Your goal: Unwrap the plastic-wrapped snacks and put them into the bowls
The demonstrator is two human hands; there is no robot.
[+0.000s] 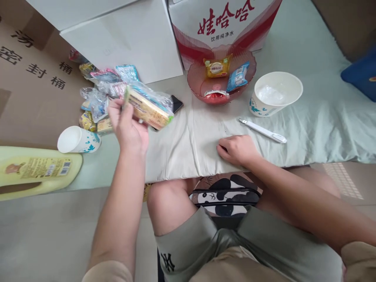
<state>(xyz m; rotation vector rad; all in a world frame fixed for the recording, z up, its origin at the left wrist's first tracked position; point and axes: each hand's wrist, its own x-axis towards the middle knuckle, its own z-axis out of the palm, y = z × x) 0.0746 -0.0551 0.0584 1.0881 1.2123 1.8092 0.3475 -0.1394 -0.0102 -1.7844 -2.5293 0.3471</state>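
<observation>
My left hand (pixel 129 127) is closed on a packet of crackers (pixel 148 109) in a clear wrapper, held tilted above the cloth. Behind that packet, a pile of wrapped snacks (pixel 107 88) lies against the boxes. A dark phone (pixel 177 104) is partly hidden by the packet. My right hand (pixel 238 149) rests on the cloth near the table's front edge, its fingers curled in with nothing seen in them. Just beyond it lies a white utility knife (pixel 263 130). A pink glass bowl (pixel 199 84) holds a few wrapped snacks, including a yellow packet (pixel 217 67) and a blue packet (pixel 238 76).
A paper cup (pixel 289 88) with clear plastic inside stands right of the bowl. Another paper cup (pixel 88 141) lies tipped at left, beside a pale yellow jug (pixel 38 170). White boxes (pixel 123 43) and a red-and-white carton (pixel 220 23) line the back.
</observation>
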